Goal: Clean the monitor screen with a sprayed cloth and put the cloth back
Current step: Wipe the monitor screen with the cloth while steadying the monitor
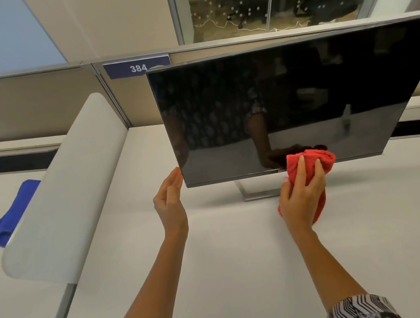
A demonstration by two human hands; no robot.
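Observation:
A dark monitor [289,102] stands on a white desk [227,248], its screen switched off and reflecting the room. My right hand [302,195] holds a bunched red cloth [314,162] and presses it against the lower middle of the screen, over the bottom bezel. My left hand [170,202] has nearly straight fingers, their tips touching the monitor's lower left corner. A spray bottle shows only as a faint reflection in the screen's right part; the bottle itself is out of view.
A white curved divider panel [66,191] separates this desk from the one on the left, where a blue cloth [13,212] lies. The monitor's metal stand [257,192] sits behind my right hand. A beige partition with a label "384" [138,68] runs behind.

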